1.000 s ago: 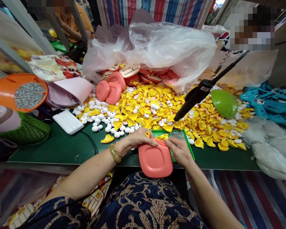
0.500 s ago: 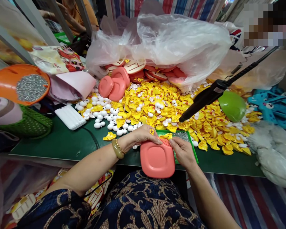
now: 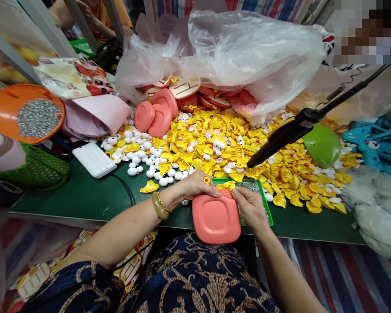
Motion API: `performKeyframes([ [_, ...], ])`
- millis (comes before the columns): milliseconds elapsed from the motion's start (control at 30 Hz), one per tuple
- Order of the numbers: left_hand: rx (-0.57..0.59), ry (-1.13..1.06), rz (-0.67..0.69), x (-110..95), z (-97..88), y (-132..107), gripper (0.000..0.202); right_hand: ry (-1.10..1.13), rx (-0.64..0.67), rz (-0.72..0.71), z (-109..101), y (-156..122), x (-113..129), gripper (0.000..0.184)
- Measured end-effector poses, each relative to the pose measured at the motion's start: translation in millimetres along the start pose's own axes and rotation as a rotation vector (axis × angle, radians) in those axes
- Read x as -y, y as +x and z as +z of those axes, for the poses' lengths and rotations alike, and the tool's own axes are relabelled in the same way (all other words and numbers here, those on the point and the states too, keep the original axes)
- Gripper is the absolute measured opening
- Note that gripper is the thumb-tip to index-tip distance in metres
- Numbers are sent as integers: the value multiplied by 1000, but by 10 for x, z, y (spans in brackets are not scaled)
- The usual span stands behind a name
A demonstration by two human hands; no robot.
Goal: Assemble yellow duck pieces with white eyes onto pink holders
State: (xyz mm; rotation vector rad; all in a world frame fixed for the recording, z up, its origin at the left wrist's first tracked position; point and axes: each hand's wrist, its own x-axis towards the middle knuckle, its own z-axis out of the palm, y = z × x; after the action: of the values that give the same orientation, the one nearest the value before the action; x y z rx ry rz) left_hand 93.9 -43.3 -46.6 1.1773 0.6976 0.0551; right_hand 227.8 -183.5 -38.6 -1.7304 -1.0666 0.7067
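Both hands hold a rounded-square coral plastic piece [image 3: 217, 219] in front of my body at the table's edge. My left hand [image 3: 200, 184] is closed on its upper left edge, thumb on top. At the upper right edge, my right hand [image 3: 249, 204] pinches the same piece near a row of small holes. A small yellow part [image 3: 227, 186] shows at the top edge between the hands, and a yellow ring [image 3: 207, 180] sticks up beside my left fingers. Behind lies a green tray [image 3: 267, 213] with small metal bits [image 3: 250, 187].
A pile of yellow plastic parts [image 3: 208, 139] and white double-ball pieces [image 3: 156, 165] covers the table's middle. Coral pieces [image 3: 161, 115] lie by a clear plastic bag [image 3: 247, 48]. A black rod tool [image 3: 276, 139] hangs at right. At left are a white power bank [image 3: 94, 160] and an orange bowl [image 3: 3, 115].
The view has shifted slightly. Both hands keep the same hold on the coral piece, with hardly any movement.
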Motion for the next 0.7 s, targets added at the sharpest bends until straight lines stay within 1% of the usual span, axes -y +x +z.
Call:
performKeyframes([
  [133, -16, 1, -1, 45, -30, 44, 27, -65, -21, -64, 8, 40, -5, 32],
  [233, -16, -47, -11, 38, -54, 63, 27, -19, -22, -42, 32, 76, -25, 31],
  [333, 51, -146, -56, 16, -88, 40, 31, 139, -40, 43, 104, 65, -47, 30],
  [400, 122, -211, -100, 15, -111, -1, 42, 211, -37, 84, 162, 23, -70, 31],
  [467, 166, -218, -121, 28, -127, -53, 48, 208, -12, 74, 192, -21, -118, 32],
  [500, 165, -201, -121, 37, -131, -81, 45, 184, -11, 47, 187, -31, -157, 31],
  [533, 146, -183, -117, 45, -133, -107, 41, 149, -31, 10, 166, -27, -206, 30],
  [567, 122, -175, -112, 50, -134, -132, 38, 103, -89, -30, 132, -5, -263, 28],
  [667, 39, -212, -76, 43, -129, -181, 29, -128, -354, -136, -11, 157, -453, 24],
  [700, 1, -229, -65, 37, -125, -189, 26, -240, -395, -167, -55, 232, -506, 25],
])
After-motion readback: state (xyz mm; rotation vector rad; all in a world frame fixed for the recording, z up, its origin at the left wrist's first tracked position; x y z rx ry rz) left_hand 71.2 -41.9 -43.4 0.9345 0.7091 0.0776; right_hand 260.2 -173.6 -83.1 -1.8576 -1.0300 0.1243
